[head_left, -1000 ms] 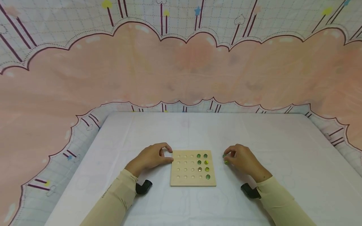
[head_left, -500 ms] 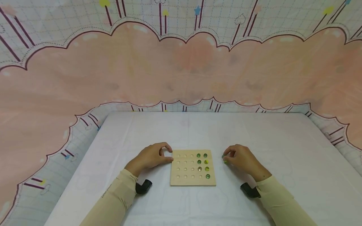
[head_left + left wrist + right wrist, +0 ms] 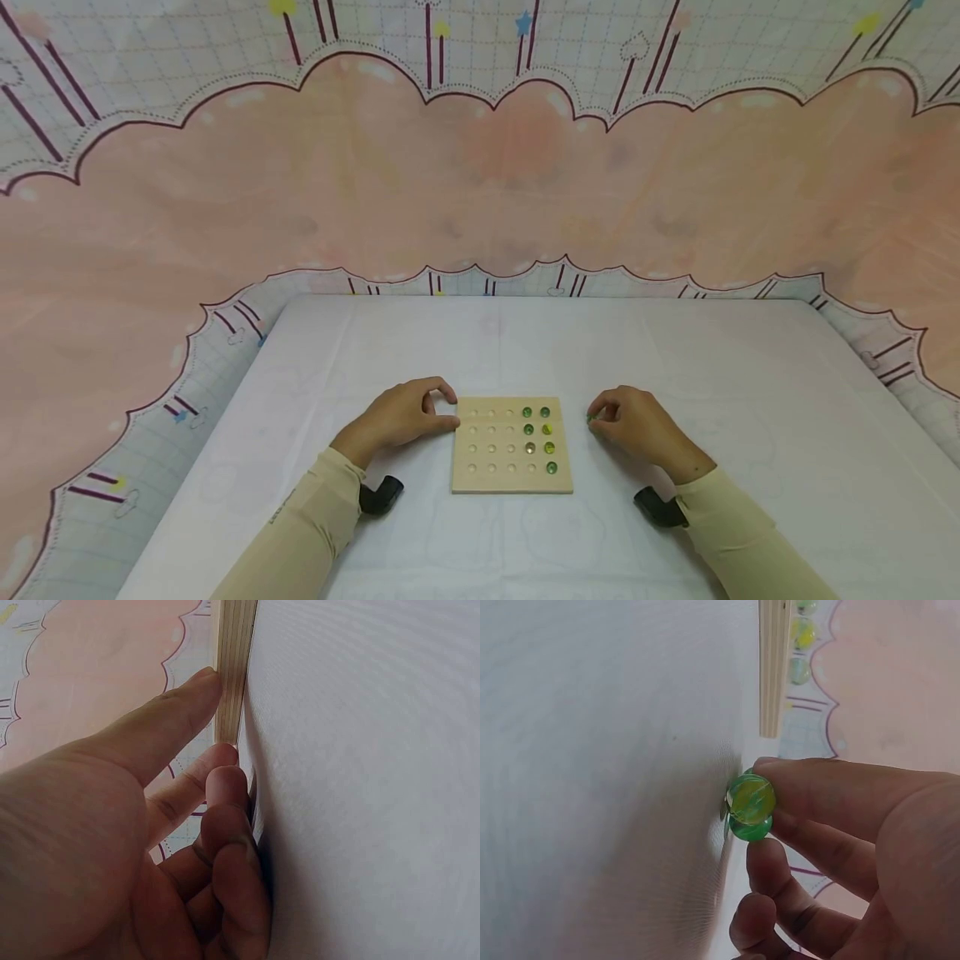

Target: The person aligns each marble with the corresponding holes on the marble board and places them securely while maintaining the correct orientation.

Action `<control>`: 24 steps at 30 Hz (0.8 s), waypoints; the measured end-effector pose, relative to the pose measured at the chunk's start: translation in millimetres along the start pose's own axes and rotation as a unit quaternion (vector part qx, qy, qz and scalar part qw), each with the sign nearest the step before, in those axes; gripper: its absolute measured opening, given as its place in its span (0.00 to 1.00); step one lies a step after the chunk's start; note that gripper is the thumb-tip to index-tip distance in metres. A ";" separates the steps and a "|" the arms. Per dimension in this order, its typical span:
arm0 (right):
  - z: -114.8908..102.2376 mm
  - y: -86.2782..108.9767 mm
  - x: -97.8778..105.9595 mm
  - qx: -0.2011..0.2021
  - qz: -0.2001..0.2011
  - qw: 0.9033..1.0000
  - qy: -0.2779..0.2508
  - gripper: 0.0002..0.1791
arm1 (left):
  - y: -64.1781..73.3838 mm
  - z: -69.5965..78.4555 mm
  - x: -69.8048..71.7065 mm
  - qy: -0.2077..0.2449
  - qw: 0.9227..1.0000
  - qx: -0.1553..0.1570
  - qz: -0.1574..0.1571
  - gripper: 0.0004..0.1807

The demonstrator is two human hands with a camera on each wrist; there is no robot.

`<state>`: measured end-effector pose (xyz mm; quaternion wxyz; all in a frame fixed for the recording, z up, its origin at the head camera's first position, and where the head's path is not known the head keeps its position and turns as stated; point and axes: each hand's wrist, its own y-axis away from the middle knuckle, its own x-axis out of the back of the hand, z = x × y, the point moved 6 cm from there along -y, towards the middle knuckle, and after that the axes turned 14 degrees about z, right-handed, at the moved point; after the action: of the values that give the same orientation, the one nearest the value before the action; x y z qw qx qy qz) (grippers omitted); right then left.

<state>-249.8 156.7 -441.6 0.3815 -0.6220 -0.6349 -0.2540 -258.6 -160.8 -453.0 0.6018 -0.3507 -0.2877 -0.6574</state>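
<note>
A square wooden board (image 3: 501,458) with rows of round dimples lies flat on the table. Its two right-hand columns carry green, yellow and clear glass marbles (image 3: 545,412). At the board's left side, my left hand (image 3: 401,414) touches the edge with thumb and index fingertip, the index near the far corner; its other fingers curl loosely in the left wrist view. To the right of the board, my right hand (image 3: 637,425) holds marbles at its fingertips, close to the tabletop. The right wrist view shows a yellow-green marble (image 3: 751,799) by the thumb, overlapping a green marble (image 3: 751,829).
White cloth covers the table (image 3: 495,350), whose far edge meets a patterned pink backdrop (image 3: 480,192). Black wrist devices stick out under both forearms, the left one (image 3: 381,497) near the board's left side and the right one (image 3: 660,507) farther off.
My right hand has shifted slightly left toward the board, and less of its marbles shows in the head view. The left hand and the board stay as they were.
</note>
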 end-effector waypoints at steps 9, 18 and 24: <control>-2.3 0.1 0.5 0.009 0.002 1.000 0.009 0.05 | 0.8 0.8 0.0 0.002 1.000 0.005 -0.003 0.16; -13.0 2.8 6.5 0.009 0.005 1.000 0.011 0.06 | 1.0 1.3 1.0 0.007 1.000 0.006 -0.004 0.16; -23.2 6.0 9.4 0.025 0.008 1.000 0.008 0.06 | 1.1 1.7 1.7 0.005 1.000 0.009 -0.006 0.16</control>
<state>-239.4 144.4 -421.5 0.4041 -0.6152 -0.6330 -0.2399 -257.4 -160.5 -450.6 0.6023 -0.3404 -0.2931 -0.6599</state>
